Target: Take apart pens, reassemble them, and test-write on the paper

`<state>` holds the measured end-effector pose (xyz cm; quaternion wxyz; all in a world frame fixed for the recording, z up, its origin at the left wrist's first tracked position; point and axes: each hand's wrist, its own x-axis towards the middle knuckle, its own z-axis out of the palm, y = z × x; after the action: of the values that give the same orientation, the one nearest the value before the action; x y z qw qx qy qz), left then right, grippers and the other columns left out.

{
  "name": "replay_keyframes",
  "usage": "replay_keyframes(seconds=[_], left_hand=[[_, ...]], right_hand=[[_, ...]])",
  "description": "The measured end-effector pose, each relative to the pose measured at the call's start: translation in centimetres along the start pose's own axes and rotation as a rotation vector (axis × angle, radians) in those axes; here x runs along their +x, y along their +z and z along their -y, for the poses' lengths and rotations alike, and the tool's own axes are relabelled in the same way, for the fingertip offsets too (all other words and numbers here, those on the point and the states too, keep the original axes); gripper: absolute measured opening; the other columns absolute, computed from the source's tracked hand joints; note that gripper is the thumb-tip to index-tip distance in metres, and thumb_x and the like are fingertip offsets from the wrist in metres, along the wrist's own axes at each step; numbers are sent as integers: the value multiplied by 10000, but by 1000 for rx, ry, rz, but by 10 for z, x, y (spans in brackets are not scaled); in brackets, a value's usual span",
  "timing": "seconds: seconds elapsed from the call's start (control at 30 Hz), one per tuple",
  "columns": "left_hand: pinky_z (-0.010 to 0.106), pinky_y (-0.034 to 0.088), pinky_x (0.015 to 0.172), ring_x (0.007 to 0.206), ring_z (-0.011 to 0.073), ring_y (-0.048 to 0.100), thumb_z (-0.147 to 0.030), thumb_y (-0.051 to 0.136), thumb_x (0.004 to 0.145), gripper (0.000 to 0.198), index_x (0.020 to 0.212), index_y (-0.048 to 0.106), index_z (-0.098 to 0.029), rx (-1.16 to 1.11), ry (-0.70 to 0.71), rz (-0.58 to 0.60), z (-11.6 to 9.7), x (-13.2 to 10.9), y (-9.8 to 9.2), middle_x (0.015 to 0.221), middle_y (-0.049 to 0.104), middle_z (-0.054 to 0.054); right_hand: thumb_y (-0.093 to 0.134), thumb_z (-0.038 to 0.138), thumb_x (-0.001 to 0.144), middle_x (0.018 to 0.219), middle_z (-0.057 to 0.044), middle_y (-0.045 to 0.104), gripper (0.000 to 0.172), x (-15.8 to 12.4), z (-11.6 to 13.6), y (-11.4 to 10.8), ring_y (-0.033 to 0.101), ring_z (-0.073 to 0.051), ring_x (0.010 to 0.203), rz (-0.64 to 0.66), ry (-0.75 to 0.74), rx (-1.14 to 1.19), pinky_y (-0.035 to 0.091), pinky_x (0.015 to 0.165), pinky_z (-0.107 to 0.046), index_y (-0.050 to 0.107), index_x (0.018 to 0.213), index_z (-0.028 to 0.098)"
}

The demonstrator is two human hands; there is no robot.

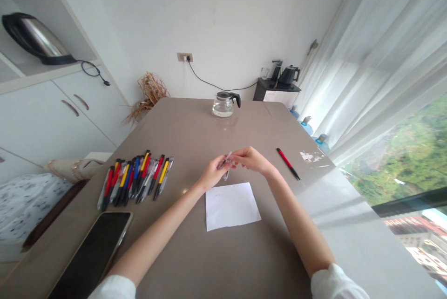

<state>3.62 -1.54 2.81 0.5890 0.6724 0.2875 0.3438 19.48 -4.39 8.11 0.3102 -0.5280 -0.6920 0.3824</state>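
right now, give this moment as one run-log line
left hand: holding clear slender plastic piece; right hand: at same piece; white paper sheet: on brown table, nearer body; red-and-black pen: right of hands

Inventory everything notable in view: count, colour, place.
Pens: many, mixed colours, table left
Lone pen: one, red and black, table right
Pen-like pieces: count unclear, clear, between hands
Paper: one, white, near hands
Smartphone: one, black screen, near left
Carafe: one, clear, black lid, far end
Table: one, taupe, centre
Kettles: two, silver with black, left shelf; black, back cabinet
Bottles: three, blue, right
Curtain: one, white, right
Dried foliage: bunch, tan, far left
Left hand, right hand: one each, bare, centre
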Motion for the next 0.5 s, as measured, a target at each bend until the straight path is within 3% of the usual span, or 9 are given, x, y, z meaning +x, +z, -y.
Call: replay_keyframes(seconds=[0.23,0.37,0.5], left_hand=[[166,310,393,494,55,451,-431,469,747,357,966,512,-152,30,-16,-70,2,2,-2,837,618,61],[157,276,355,410,30,361,-454,487,726,363,941,515,-163,57,-31,-182,3,2,-4,724,583,14],[154,278,357,401,20,334,-444,482,735,339,945,493,-179,42,11,-219,0,0,-4,782,590,19]], right_hand=[[485,446,719,644,-10,582,380,1,-3,-2,478,-73,530,-41,82,32,337,418,-158,597,950,166],[583,395,655,742,-33,602,370,4,-16,1,527,-94,580,-54,131,19,371,417,-165,542,942,165],[651,268,594,822,-40,615,365,9,-25,11,567,-115,687,-49,94,22,432,542,-203,497,909,162]])
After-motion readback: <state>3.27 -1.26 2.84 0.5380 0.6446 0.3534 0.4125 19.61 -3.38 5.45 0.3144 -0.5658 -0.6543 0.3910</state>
